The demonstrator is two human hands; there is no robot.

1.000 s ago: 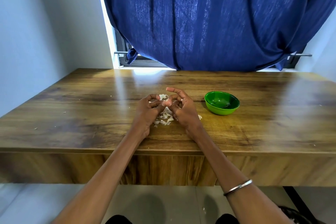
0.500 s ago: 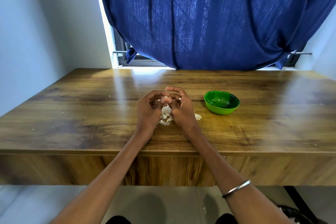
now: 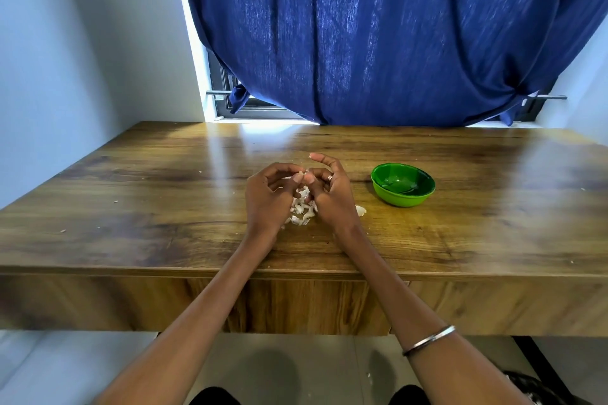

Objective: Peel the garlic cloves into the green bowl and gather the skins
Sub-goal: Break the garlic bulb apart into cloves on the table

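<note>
Both hands — left hand (image 3: pixel 267 197), right hand (image 3: pixel 332 196) — pinch probably a garlic clove (image 3: pixel 301 173).

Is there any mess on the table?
A little. Tiny skin bits lie scattered on the table, far left of the skin pile, such as one flake. One garlic clove lies apart on the right.

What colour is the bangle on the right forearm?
Silver metal. The bangle shows in the head view, low on the right forearm.

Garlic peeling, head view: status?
Left hand and right hand pinching one garlic clove between them. Skins pile beneath. Green bowl right of hands, path unobstructed.
</note>
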